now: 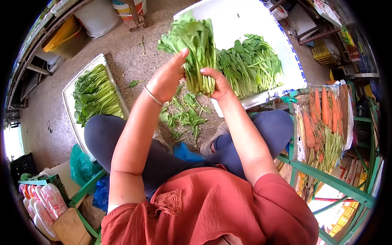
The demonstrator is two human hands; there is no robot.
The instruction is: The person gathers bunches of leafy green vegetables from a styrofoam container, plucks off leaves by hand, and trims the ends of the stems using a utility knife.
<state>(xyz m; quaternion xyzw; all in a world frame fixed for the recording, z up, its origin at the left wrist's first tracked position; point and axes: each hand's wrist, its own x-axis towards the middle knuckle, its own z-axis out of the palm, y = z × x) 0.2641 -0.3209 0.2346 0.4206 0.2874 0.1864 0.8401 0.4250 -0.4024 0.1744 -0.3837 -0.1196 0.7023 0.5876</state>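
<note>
Taking up the most floor [128,51] is the white box [261,28], where a row of greens [253,65] has been laid along the near part, so that much looks done. Next down is the tray [69,100] off to the left, with another batch [98,96] packed in it, stems toward the box, pretty neatly lined up. Over on the right, carrots [322,110] are piled lengthwise. Then there's the bunch [200,53], held up at the left edge of the box, leaves pointing away and stems near; it hasn't been put down yet, so at least that one's left. Its stems are gripped by the right hand [220,83], closed around them with the thumb across the front. The left hand [167,79] is placed against the other side, thumb up along the leaves, but its fingers are hidden, so how far it's closed can't be told. Smallest stuff: scraps [185,116] are strewn on the floor below, not swept up. How many more bunches are left can't be judged.
</note>
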